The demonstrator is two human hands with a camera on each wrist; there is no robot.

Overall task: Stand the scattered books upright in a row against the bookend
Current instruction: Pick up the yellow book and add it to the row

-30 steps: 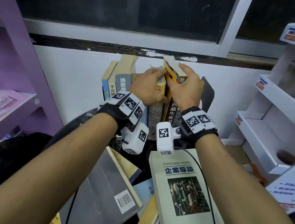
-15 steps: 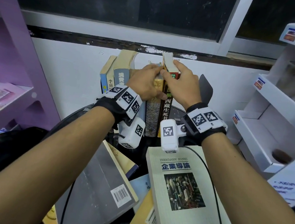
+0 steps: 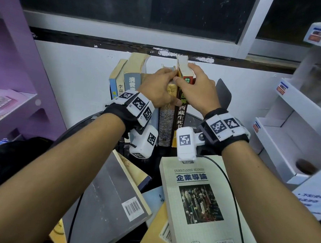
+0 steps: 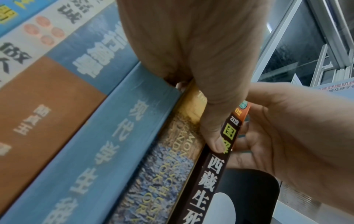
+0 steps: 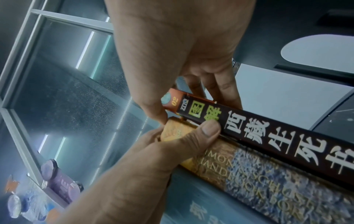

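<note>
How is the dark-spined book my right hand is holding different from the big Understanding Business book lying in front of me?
The dark-spined book stands upright in the row; the Understanding Business book lies flat on the pile, cover up. The dark-spined book is gripped at its top by the right hand, with the left hand beside it; the business book is untouched. One is dark, the other pale. Both carry Chinese titles.
</note>
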